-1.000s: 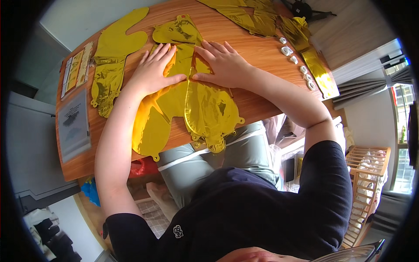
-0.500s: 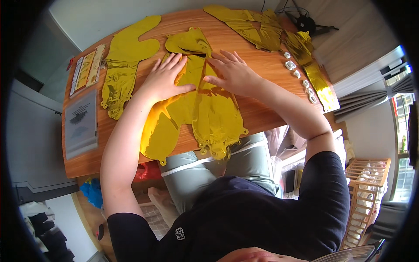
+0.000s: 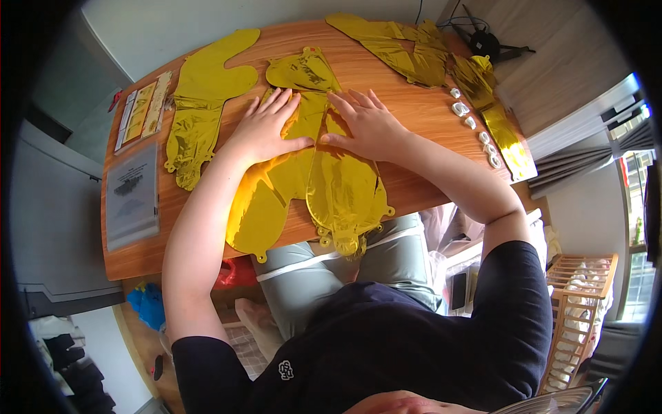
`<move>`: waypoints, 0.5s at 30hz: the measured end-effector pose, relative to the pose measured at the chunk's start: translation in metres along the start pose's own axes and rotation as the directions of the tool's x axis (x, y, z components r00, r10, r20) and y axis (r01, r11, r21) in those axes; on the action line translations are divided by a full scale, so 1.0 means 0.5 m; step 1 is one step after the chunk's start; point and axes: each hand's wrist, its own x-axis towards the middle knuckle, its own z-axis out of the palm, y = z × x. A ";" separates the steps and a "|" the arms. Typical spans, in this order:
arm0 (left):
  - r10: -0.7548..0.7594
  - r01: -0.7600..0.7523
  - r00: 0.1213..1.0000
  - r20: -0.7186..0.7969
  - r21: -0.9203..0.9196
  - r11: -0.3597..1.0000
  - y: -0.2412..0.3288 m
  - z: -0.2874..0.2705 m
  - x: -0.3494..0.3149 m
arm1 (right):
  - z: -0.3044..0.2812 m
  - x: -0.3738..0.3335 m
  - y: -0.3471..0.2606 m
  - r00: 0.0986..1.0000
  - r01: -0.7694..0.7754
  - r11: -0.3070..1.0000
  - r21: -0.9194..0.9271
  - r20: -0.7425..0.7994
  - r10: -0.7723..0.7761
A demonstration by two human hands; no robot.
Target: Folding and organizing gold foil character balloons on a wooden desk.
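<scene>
Head view: the desk (image 3: 414, 110) carries the foil (image 3: 296, 172), which lies under the left grip (image 3: 267, 132) and right grip (image 3: 370, 129), both laid flat with fingers spread, clutching nothing. It should handle light, limp and slippery (thin enough, likely, to crease or tear). A fair hold would be the tab (image 3: 387, 210) below the right grip.

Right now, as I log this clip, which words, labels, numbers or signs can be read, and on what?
Clear plastic folder: dark print, too small and blurred to read.
Dark shirt: white emblem, lettering not copied here.
Yellow-and-white cards: any print too small to read.
Gold foil between the forearms: none visible.
</scene>
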 end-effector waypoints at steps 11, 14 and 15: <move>0.020 -0.020 0.999 -0.036 0.006 1.000 -0.010 0.011 0.005 | 0.007 -0.004 -0.011 0.997 -0.002 0.999 -0.039 0.081 0.006; 0.022 -0.021 0.999 -0.047 0.003 1.000 -0.010 0.013 0.005 | 0.017 -0.007 -0.011 0.997 0.007 0.998 -0.057 0.072 -0.003; 0.022 -0.022 0.999 -0.048 0.003 1.000 -0.010 0.013 0.005 | 0.015 -0.007 -0.012 0.997 0.006 0.998 -0.057 0.072 -0.002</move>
